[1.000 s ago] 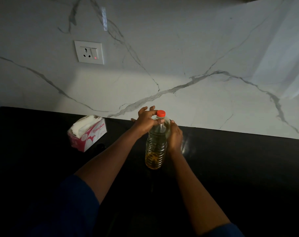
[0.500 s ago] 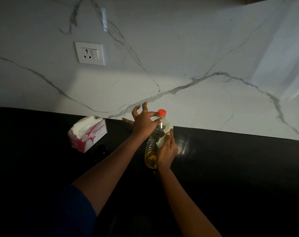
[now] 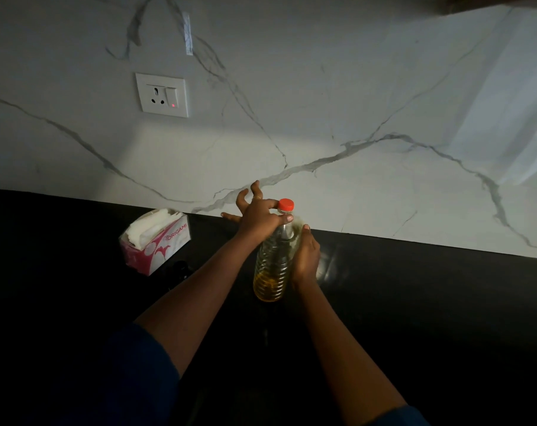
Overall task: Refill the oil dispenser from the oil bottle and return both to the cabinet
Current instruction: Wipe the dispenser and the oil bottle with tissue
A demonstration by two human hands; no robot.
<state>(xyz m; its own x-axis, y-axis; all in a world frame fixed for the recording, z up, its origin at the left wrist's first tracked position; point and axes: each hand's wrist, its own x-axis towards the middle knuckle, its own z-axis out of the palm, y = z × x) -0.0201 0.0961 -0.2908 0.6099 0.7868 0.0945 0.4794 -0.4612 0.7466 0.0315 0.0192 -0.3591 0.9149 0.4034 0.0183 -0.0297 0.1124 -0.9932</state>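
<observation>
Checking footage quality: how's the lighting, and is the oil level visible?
Head view: wall brightly lit; counter nearly black, with a faint sheen right of the bottle; oil shows as a yellow band at the base.

**Layout: tabletop and wall**

Oil bottle is standing on the tabletop, near its back edge, before the wall. Left hand is sitting at the bottle's top, pinching the cap. Right hand is gripping the bottle's right side, lower down. Tissue box is lying on the tabletop, well left of the bottle. Socket is sitting on the wall above the tissue box.
</observation>
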